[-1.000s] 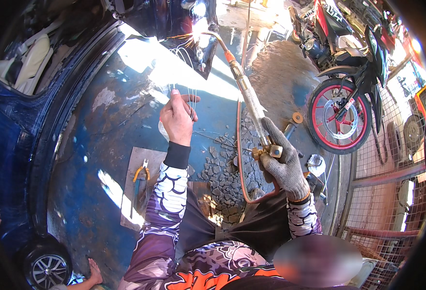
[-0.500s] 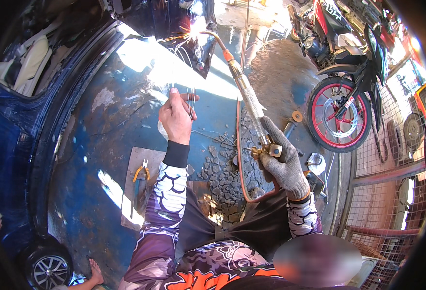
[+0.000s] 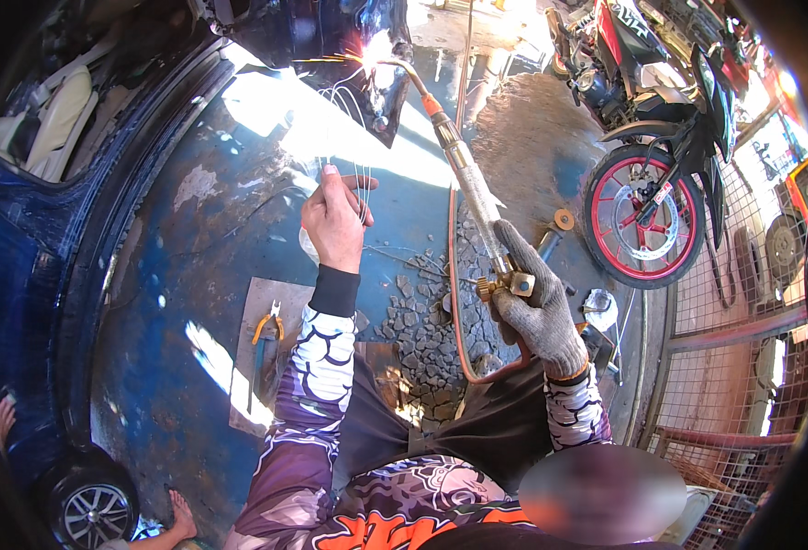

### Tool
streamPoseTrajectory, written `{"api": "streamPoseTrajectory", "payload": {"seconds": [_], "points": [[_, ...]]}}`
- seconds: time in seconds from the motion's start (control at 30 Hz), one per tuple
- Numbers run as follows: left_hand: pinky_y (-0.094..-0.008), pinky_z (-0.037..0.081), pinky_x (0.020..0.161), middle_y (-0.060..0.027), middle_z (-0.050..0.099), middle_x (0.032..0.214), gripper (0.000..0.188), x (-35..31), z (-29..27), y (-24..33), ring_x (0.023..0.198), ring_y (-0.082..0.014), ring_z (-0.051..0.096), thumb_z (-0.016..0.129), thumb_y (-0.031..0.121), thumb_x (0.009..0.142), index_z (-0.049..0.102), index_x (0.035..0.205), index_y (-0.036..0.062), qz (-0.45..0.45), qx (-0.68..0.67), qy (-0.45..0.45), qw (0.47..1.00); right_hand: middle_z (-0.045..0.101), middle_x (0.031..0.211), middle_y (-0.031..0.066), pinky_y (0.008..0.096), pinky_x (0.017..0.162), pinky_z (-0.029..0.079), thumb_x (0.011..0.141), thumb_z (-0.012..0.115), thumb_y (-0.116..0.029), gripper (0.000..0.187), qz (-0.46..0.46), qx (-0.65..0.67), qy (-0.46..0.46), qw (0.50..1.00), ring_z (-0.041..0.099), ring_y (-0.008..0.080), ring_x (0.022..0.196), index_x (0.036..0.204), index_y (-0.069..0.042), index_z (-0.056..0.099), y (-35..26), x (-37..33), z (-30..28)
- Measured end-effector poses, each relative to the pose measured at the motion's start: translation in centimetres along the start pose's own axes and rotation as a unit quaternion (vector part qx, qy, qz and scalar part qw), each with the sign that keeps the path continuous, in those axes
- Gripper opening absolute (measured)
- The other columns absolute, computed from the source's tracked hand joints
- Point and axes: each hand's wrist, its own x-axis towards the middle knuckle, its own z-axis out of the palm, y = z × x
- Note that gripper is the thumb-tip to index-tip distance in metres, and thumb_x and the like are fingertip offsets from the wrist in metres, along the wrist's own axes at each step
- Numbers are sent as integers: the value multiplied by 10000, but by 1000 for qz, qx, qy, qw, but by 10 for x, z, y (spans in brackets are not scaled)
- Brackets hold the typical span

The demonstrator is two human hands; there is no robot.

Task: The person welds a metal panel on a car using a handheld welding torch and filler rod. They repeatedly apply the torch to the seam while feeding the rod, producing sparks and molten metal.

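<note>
My bare left hand [image 3: 333, 220] pinches a thin, looped welding wire [image 3: 365, 147], whose upper end runs toward a bright, sparking spot. My right hand [image 3: 537, 307], in a grey knit glove, is wrapped round the valve end of a gas welding torch [image 3: 466, 170]. The torch's bent copper tip reaches up and left to the glowing spot on a dark blue car panel [image 3: 308, 32]. Glare hides exactly where wire, flame and metal meet. A reddish hose [image 3: 464, 348] loops below the torch, beside the gloved hand.
A dark blue car body [image 3: 19, 238] lines the left side. Pliers with orange handles [image 3: 269, 325] lie on a flat board [image 3: 248, 385]. Broken dark chips [image 3: 413, 312] cover the floor between. A motorcycle [image 3: 647, 206] stands right, before wire mesh [image 3: 734, 394]. Another person's hand [image 3: 1, 420] shows lower left.
The sparks now fly in a narrower streak to the left, and the glow is smaller. Another person's hand at lower left has come further into view. My hands have hardly moved.
</note>
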Motion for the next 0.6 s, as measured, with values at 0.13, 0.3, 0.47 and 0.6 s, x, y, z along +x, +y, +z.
{"api": "streamPoseTrajectory", "payload": {"seconds": [0.13, 0.3, 0.47, 0.6], "points": [[-289, 377, 403, -198, 787, 901, 610, 1, 0, 0, 469, -143, 583, 448, 439, 1171, 443, 664, 101, -1, 1, -2, 1000, 742, 1106, 58, 226, 509, 493, 909, 565, 102, 843, -11, -7, 0, 1000, 581, 38, 580, 1708, -104, 398, 0, 1, 0], [-291, 382, 405, -197, 791, 910, 618, 1, 1, 1, 475, -147, 592, 452, 440, 1168, 436, 652, 100, -7, 3, -1, 1000, 738, 1085, 51, 226, 503, 488, 922, 566, 102, 837, -10, -1, -4, 1000, 575, 38, 573, 1713, -105, 388, 1, 0, 0], [-292, 381, 404, -196, 790, 907, 621, 1, 3, 1, 475, -152, 595, 453, 440, 1166, 437, 648, 99, -12, 0, 6, 1000, 720, 1020, 20, 221, 500, 476, 934, 583, 93, 827, -6, 7, 0, 1000, 561, 33, 571, 1713, -105, 388, 2, 0, 0], [-294, 376, 403, -200, 787, 904, 619, 2, 2, 0, 471, -154, 590, 453, 437, 1167, 438, 649, 99, -3, -8, -4, 1000, 715, 1008, 8, 214, 513, 474, 935, 601, 81, 824, -14, 8, -2, 1000, 555, 26, 580, 1711, -99, 391, 5, 1, 0]]}}
